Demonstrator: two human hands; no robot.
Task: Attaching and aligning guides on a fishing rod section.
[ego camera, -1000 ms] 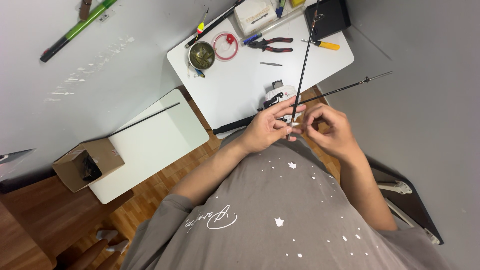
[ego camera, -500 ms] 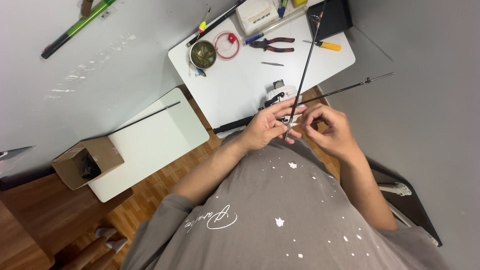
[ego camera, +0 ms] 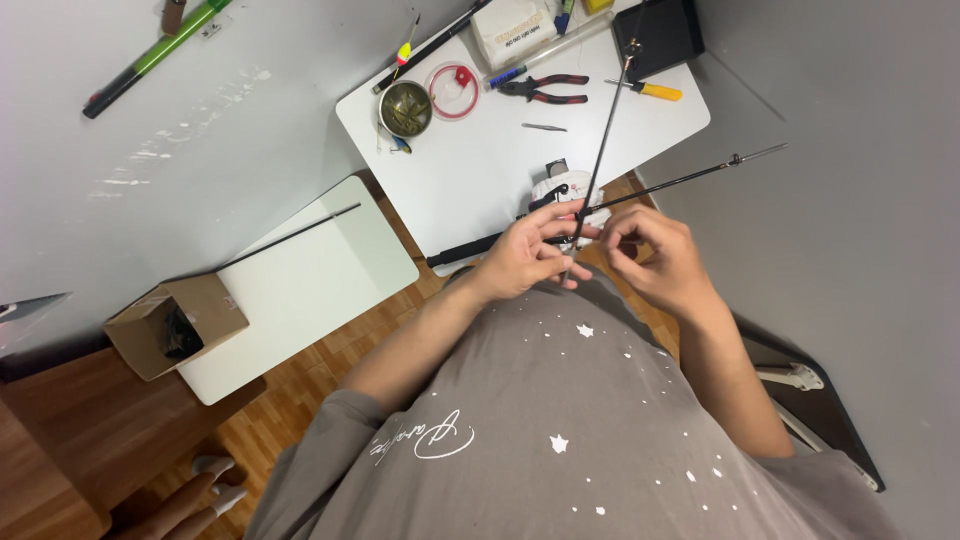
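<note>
My left hand (ego camera: 527, 255) grips a thin black rod section (ego camera: 604, 135) that points up over the white table (ego camera: 470, 170); a small ring guide sits at its far tip. My right hand (ego camera: 652, 258) is close beside it, fingertips pinched at the rod's lower end. A second, longer black rod piece (ego camera: 690, 178) lies across the table edge behind both hands and sticks out to the right. A white fishing reel (ego camera: 556, 190) rests on the table just above my fingers.
On the table lie red-handled pliers (ego camera: 545, 88), a yellow-handled screwdriver (ego camera: 652, 90), tweezers (ego camera: 544, 127), a round tin (ego camera: 406, 108), a red line spool (ego camera: 453, 90) and a black box (ego camera: 668, 35). A lower white table (ego camera: 310, 290) carries another thin rod (ego camera: 290, 235). An open cardboard box (ego camera: 175, 325) stands left.
The upright rod section has tilted very slightly; my fingers shifted a little at its base. Nothing else moved.
</note>
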